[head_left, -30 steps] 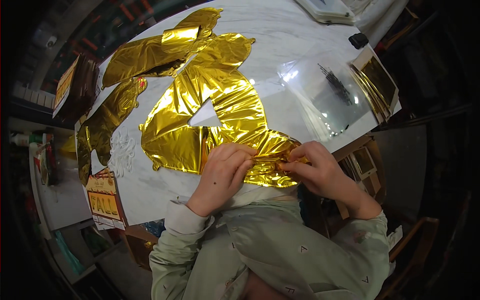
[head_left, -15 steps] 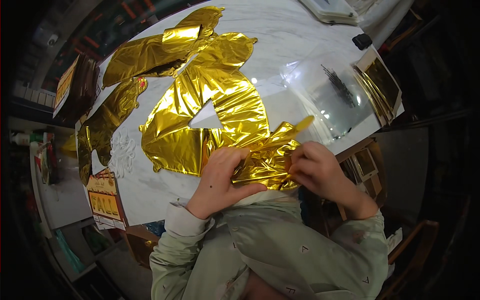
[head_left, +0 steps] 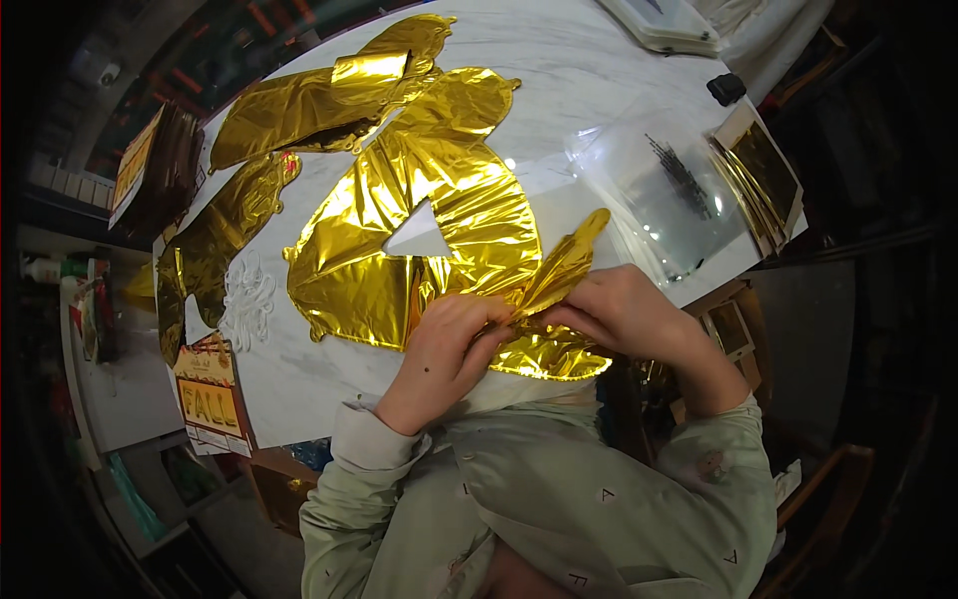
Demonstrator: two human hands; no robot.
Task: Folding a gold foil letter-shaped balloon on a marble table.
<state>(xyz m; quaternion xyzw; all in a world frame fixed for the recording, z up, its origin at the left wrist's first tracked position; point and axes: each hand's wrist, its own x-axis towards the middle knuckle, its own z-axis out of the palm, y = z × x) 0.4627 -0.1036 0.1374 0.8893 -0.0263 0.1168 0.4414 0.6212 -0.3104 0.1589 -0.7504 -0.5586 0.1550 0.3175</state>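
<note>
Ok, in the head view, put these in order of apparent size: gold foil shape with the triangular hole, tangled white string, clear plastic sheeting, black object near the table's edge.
1. Gold foil shape
2. Clear plastic sheeting
3. Tangled white string
4. Black object

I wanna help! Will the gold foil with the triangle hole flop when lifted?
The gold foil would likely flop: it bunches between left hand and right hand. It looks thin, so probably light; smooth shine suggests slipperiness.

The left hand (head_left: 431,351) hides part of the gold foil (head_left: 491,220) from us. The top edge cuts off a white case (head_left: 667,32). Thin dark strips (head_left: 681,177), perhaps straws, are too small for us to tell.
</note>
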